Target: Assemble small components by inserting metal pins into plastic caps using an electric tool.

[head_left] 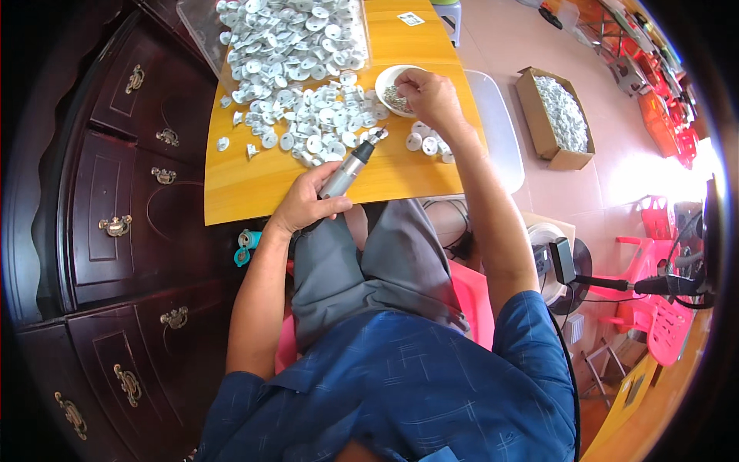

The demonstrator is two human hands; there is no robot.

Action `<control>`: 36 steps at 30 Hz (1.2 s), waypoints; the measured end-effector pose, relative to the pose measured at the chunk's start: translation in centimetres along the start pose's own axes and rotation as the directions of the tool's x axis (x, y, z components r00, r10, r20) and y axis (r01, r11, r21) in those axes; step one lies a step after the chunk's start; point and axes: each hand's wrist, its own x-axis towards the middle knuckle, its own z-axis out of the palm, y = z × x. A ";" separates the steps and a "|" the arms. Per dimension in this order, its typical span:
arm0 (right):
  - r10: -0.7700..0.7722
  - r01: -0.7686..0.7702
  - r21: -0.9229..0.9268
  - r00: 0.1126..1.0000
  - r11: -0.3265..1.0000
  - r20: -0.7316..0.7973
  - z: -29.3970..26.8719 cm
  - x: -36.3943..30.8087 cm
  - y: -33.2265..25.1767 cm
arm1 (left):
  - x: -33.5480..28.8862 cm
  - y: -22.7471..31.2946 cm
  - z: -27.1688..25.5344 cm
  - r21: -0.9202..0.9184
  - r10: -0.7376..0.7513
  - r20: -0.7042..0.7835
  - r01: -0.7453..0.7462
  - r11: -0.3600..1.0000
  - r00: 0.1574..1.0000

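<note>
Left hand [314,196]: wrapped round grey driver [344,175], tip pointing forward | Right hand [433,96]: fingers in white bowl [383,82], pinch on small metal pieces [395,100] cannot be told | White plastic parts [327,115]: piled beyond left hand, small group [429,145] beside right hand | Risk: right hand dragging low could scatter that group or tip the bowl
</note>
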 end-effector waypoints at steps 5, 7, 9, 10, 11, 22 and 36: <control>0.235 -0.249 0.460 0.968 0.852 0.089 -0.4 -0.9 -2.3 | 0.0 -0.4 -0.2 0.015 0.047 0.017 -0.047 0.999 0.999; 0.225 -0.263 0.566 0.965 0.782 0.138 -0.1 -1.4 -2.6 | -0.2 -0.4 -0.2 0.019 0.063 0.008 -0.063 0.998 0.998; 0.234 -0.301 0.662 0.953 0.687 0.191 0.2 -2.1 -2.9 | -0.3 -0.2 0.0 0.022 0.068 0.001 -0.068 0.997 0.998; 0.244 -0.329 0.705 0.944 0.629 0.224 0.4 -2.5 -3.2 | -0.4 -0.3 0.0 0.010 0.071 0.000 -0.071 0.997 0.997; 0.250 -0.358 0.742 0.933 0.567 0.259 0.6 -2.9 -3.6 | -0.4 -0.4 -0.1 -0.003 0.074 -0.003 -0.074 0.997 0.997; 0.371 -0.382 0.783 0.905 0.491 0.209 1.4 -5.1 -3.9 | -0.4 -0.7 0.1 -0.072 0.147 0.001 -0.147 0.986 0.989; 0.358 -0.452 0.768 0.882 0.454 0.307 1.4 -5.8 -4.7 | -0.7 -0.8 0.0 -0.120 0.160 0.012 -0.158 0.980 0.987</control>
